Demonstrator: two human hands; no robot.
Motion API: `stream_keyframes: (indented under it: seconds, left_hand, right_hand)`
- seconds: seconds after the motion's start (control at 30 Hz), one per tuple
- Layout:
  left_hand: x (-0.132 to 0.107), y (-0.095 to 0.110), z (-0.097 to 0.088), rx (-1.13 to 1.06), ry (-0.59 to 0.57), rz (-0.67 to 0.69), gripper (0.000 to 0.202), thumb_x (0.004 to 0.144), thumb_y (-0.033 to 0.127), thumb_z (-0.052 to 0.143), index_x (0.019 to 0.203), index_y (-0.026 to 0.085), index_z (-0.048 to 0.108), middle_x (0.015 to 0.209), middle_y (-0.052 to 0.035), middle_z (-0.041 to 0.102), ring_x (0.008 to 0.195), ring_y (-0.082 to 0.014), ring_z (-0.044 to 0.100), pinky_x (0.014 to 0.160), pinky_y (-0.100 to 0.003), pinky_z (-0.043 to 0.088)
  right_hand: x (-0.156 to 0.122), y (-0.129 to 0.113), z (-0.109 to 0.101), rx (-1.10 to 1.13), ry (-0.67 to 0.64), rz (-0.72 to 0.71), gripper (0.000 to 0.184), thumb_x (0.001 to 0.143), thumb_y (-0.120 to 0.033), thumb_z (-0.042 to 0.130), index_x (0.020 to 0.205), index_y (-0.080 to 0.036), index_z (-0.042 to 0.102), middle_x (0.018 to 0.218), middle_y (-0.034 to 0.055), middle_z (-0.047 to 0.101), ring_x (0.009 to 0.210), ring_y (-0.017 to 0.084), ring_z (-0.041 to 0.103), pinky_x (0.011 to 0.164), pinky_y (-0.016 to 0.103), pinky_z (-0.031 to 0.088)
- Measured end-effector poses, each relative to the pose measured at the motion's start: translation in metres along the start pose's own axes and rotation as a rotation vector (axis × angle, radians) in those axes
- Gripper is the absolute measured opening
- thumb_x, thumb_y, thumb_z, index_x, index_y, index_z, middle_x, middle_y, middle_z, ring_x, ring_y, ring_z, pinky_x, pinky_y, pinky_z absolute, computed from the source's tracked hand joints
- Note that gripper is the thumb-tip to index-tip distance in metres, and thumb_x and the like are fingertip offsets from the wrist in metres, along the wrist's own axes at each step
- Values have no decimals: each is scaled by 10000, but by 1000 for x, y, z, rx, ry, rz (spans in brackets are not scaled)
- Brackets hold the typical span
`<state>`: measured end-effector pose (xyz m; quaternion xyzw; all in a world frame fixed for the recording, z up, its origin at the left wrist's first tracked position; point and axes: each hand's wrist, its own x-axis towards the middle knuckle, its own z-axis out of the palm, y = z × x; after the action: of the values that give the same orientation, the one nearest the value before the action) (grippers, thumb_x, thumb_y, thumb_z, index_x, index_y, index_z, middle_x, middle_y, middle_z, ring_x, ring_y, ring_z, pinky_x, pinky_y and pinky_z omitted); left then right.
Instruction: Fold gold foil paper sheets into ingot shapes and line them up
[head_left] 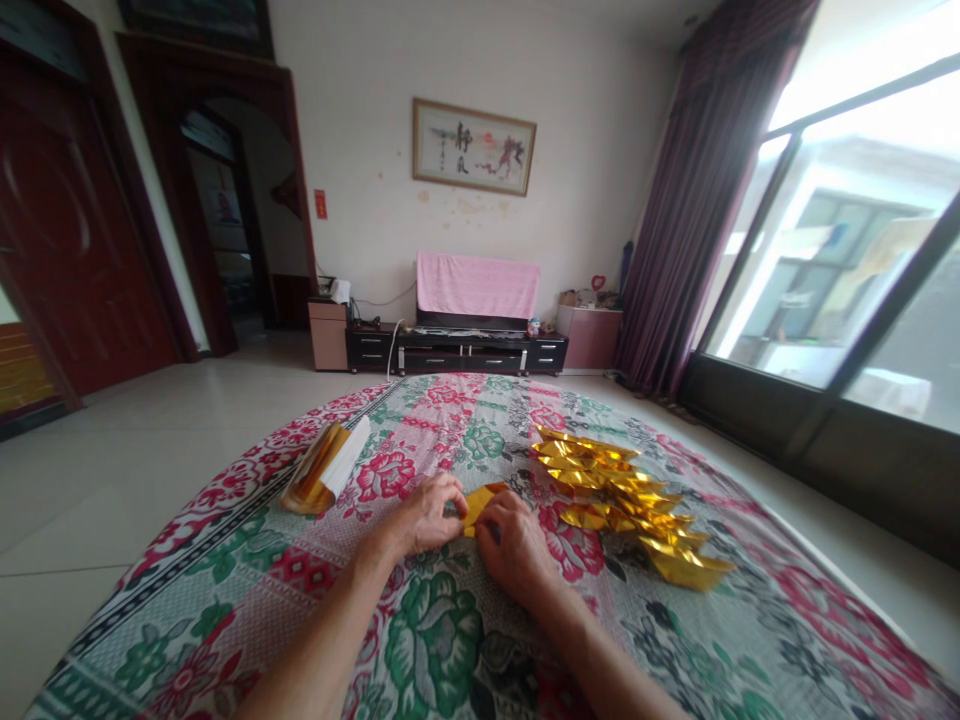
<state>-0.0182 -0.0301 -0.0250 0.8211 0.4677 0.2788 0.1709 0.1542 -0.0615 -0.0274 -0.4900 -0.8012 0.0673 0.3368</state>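
Note:
A small piece of gold foil paper [475, 508] lies on the flowered tablecloth between my two hands, partly covered by them. My left hand [429, 515] has its thumb and fingers pinched at the paper's left edge. My right hand [511, 535] is curled, its fingers closed over the right side of the same sheet. To the right sit several folded gold paper ingots [622, 490], boat-shaped and shiny, bunched in a slanting group. On the left rests a stack of gold foil paper [324, 468] with a white sheet along one side.
The round table wears a red and green flowered cloth [442, 620]. Beyond it, against the wall, stand a low black cabinet [469, 358] and a pink cloth [478, 285] over a screen-shaped object. A purple curtain [664, 210] hangs beside the window on the right.

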Motion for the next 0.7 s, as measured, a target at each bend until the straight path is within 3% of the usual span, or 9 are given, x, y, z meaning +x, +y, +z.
stream_keyframes:
  seconds: [0.7]
  left_hand:
    - [0,-1,1,-9,-28,-31,181,616,142,587,772,198,659,1082,-49,566,1044,-181,520,962,-282,386]
  right_hand:
    - [-2,6,0,58,4,-9,105,720,-112,531,700,-168,618,802,46,573,803,155,528,723,236,391]
